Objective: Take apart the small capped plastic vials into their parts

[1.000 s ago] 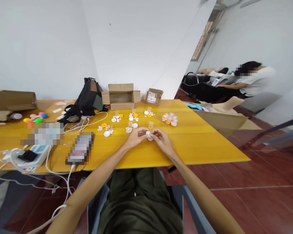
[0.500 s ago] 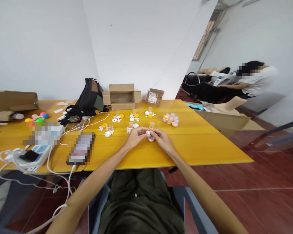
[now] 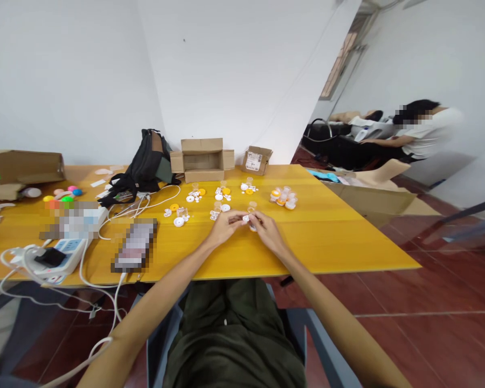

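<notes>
My left hand (image 3: 225, 227) and my right hand (image 3: 267, 228) meet above the yellow table (image 3: 335, 237), fingertips pinched together on a small white piece with dark spots (image 3: 246, 219). A small white round part (image 3: 252, 228) sits just under my right fingers. Beyond the hands lie several small white and orange discs (image 3: 223, 201) and a cluster of little clear cups with orange lids (image 3: 283, 198).
An open cardboard box (image 3: 201, 160), a smaller box (image 3: 255, 160) and a black backpack (image 3: 147, 167) stand at the table's far edge. A power strip with white cables (image 3: 56, 258), a phone (image 3: 135, 245) and coloured balls (image 3: 60, 196) lie left. A seated person (image 3: 412, 134) is at the right.
Both hands have drifted slightly farther from me over the table while keeping their pinch on the small white piece. Little else differs.
</notes>
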{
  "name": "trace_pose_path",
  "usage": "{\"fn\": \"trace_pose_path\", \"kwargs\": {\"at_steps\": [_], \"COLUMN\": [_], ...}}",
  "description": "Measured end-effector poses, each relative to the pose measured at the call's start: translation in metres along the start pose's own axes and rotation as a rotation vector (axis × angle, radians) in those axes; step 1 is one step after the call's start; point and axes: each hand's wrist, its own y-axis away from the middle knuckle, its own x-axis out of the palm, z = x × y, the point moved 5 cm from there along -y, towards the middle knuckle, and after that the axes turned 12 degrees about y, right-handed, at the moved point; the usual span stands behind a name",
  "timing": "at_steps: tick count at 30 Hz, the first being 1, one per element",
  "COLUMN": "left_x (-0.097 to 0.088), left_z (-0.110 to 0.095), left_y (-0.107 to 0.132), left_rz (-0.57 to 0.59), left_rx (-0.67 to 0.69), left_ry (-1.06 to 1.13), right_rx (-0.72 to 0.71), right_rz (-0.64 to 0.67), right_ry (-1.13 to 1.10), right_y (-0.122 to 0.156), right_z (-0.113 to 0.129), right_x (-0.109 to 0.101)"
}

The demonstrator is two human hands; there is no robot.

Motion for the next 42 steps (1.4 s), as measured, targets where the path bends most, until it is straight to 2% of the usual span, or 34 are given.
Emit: {"fn": "trace_pose_path", "kwargs": {"at_steps": [7,12,22,28,34,42], "left_x": [0.001,0.000,-0.001,0.004,0.007,0.008], "left_z": [-0.004,-0.006,0.000,0.001,-0.002,-0.002], "left_y": [0.001,0.001,0.001,0.002,0.002,0.003], "left_rz": [-0.015,-0.041,-0.080,-0.022,0.005,0.028], "left_rx": [-0.014,-0.030,-0.071,-0.158,-0.156,-0.141], "left_ry": [-0.008,-0.013,-0.014,0.051,0.090,0.110], "right_rx": [-0.112,-0.144,-0.250,-0.229,-0.189,-0.146], "right_rz": [-0.066,-0.090,-0.172,-0.155,-0.137,-0.011], "right_ry": [0.218,0.349,0.651,0.611,0.494,0.377], "right_y": [-0.001,-0.002,-0.001,0.001,-0.002,-0.007], "right_z": [0.002,-0.006,-0.009,-0.011,-0.011,-0.013], "right_x": [-0.001,0.004,0.006,0.006,0.004,0.003]}}
